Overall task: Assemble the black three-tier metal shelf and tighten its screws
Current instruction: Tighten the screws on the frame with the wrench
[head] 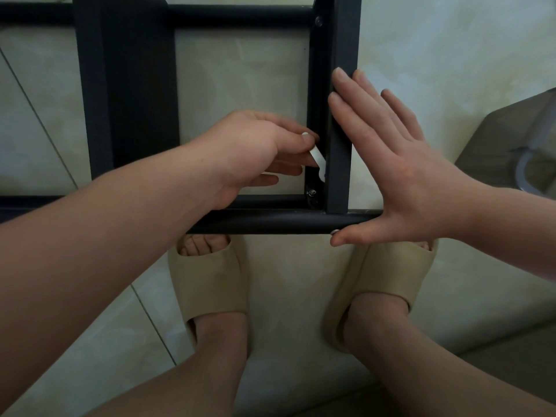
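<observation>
The black metal shelf frame (132,94) stands in front of me, seen from above, with a round front bar (270,221) and a flat upright post (341,164). My left hand (255,155) reaches inside the frame and pinches a small flat silver wrench (319,162) beside the post, just above a silver nut (311,192) in the corner. My right hand (400,164) lies flat with straight fingers against the post's outer side. Its thumb presses a silver screw head (334,232) on the front bar.
My two feet in beige slippers (210,284) stand on pale floor tiles directly under the front bar. A brown cardboard piece (511,145) with a clear plastic wrap lies on the floor at the right. Another bolt (318,22) shows on the upper crossbar.
</observation>
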Demonstrator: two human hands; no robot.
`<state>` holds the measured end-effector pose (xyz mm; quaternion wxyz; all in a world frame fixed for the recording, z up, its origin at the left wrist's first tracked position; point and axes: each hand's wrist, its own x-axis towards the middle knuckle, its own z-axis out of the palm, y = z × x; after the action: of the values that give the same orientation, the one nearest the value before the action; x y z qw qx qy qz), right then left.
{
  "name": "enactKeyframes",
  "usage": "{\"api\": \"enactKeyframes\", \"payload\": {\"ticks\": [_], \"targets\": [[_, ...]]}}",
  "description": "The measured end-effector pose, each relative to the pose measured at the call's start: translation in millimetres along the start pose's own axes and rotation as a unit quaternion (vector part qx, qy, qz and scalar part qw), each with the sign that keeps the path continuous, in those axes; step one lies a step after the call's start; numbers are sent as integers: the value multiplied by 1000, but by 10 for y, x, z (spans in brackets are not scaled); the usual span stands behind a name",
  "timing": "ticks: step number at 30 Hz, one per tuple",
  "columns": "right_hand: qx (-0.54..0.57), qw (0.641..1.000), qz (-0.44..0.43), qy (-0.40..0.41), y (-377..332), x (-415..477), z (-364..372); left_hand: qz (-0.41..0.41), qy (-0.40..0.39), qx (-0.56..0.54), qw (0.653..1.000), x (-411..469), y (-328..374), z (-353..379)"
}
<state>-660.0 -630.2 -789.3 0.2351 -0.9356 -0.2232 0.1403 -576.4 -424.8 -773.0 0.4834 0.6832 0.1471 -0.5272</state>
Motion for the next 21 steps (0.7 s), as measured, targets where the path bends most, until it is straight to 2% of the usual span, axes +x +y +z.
{"api": "enactKeyframes", "payload": {"ticks": [9, 21], "targets": [[1, 1000, -1, 5, 6, 1, 10, 1, -20, -24, 1000, -29, 38, 14], [3, 1000, 1, 2, 8, 0, 3, -28, -24, 26, 999, -58, 17, 20]]}}
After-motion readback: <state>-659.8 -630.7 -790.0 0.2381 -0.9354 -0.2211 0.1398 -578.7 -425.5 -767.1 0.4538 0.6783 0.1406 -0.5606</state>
